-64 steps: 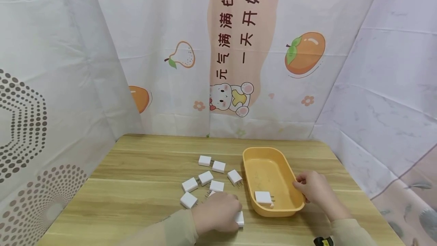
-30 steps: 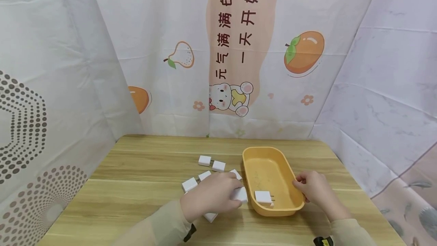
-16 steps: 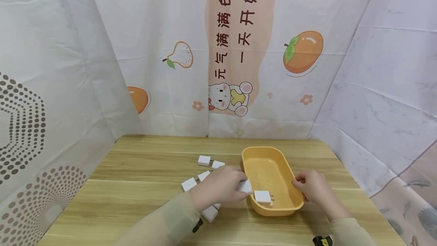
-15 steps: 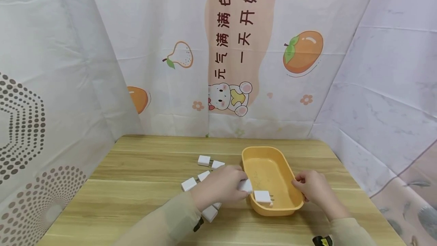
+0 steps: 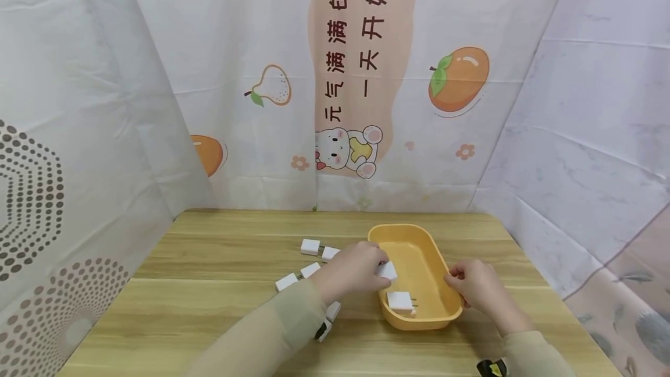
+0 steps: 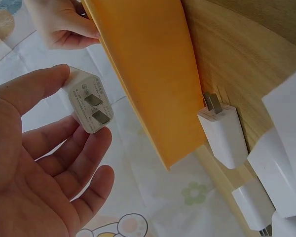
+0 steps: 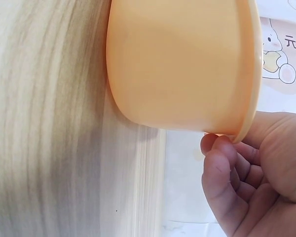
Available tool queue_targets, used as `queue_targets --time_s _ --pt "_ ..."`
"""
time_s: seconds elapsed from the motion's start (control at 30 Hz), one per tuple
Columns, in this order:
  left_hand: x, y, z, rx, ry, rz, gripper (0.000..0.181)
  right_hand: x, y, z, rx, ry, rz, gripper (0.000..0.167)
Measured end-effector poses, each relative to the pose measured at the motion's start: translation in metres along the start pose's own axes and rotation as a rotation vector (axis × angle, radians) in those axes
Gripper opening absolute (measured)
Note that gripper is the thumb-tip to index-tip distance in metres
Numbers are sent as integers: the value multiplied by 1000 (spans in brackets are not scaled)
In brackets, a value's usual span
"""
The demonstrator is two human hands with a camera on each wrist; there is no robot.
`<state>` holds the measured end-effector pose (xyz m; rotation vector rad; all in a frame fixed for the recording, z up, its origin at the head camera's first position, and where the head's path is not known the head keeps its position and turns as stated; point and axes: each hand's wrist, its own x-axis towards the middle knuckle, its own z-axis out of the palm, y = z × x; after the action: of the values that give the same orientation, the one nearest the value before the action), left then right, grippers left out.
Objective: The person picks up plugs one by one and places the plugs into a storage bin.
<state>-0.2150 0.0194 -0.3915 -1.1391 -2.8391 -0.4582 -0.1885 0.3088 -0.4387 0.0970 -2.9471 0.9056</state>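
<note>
The left hand (image 5: 352,270) pinches a white charger plug (image 5: 387,272) over the left rim of the orange tray (image 5: 437,249). In the left wrist view, thumb and fingers hold that plug (image 6: 89,101) by its sides, its two metal prongs facing the camera. Another white plug (image 5: 400,301) lies inside the tray at its near end, with something small and pale beside it. On the tray's right side, the right hand (image 5: 477,288) pinches the rim. The right wrist view shows the right hand (image 7: 256,173) with thumb and fingers at the tray's edge.
Several white plugs, among them one at the back (image 5: 310,246) and one at the left (image 5: 286,282), lie on the wooden table (image 5: 209,307) left of the tray; the left forearm partly covers them. A printed curtain (image 5: 235,132) hangs behind the table.
The left hand picked up a plug near the table's front and carried it up and right, from beside the tray to over its left rim. The right hand has kept its grip on the rim.
</note>
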Motion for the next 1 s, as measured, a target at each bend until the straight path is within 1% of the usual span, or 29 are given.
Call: queue_targets --time_s 0.17,0.23,0.33,0.43,0.6,0.7,0.83,1.0 --pt "14 1 6 10 5 -11 19 1 1 2 3 -4 5 9" --pt "20 2 9 23 2 -20 22 1 1 3 4 -2 9 8" --pt "28 4 12 38 -14 -39 27 0 1 3 4 4 14 8" --pt "33 6 14 32 -34 -49 29 0 1 3 7 8 10 7" --pt "38 6 19 22 -52 -36 30 0 -1 2 4 9 6 7" --pt "40 7 20 27 -67 -61 30 1 -1 2 2 10 2 8" --pt "41 10 21 72 -89 -75 32 1 -1 2 -4 12 7 8" --pt "42 10 25 153 -107 -58 33 1 0 3 -12 16 3 8"
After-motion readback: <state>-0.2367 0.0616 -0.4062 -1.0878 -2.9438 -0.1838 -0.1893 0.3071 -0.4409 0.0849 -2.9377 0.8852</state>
